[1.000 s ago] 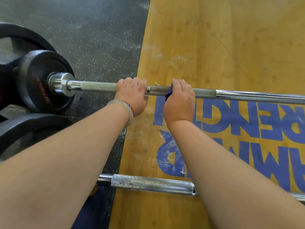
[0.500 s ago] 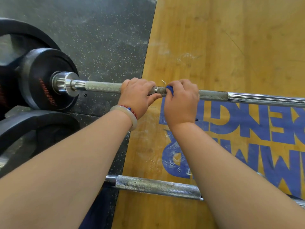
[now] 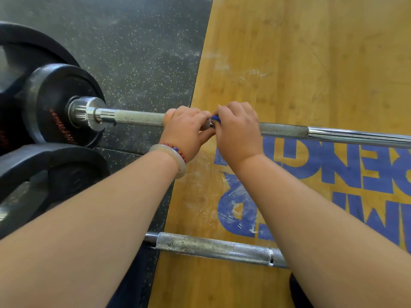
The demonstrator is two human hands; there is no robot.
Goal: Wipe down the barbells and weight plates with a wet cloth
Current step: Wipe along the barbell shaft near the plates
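— What lies under the barbell (image 3: 138, 117)?
— Speckled black rubber floor (image 3: 138, 52) at its weight plate (image 3: 60, 103) end, and a wooden platform (image 3: 289, 63) with blue lettering under its middle.
— The hands?
— The left hand (image 3: 184, 130) grips it. The right hand (image 3: 239, 132), touching the left, wraps a blue cloth (image 3: 215, 118) round it.

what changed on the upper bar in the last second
The right hand, gripping the blue cloth around the upper barbell, slid left along the shaft until it reached the left hand; the bare stretch between them is almost gone. The left hand kept its grip in the same spot. The weight plates and the lower barbell did not move.
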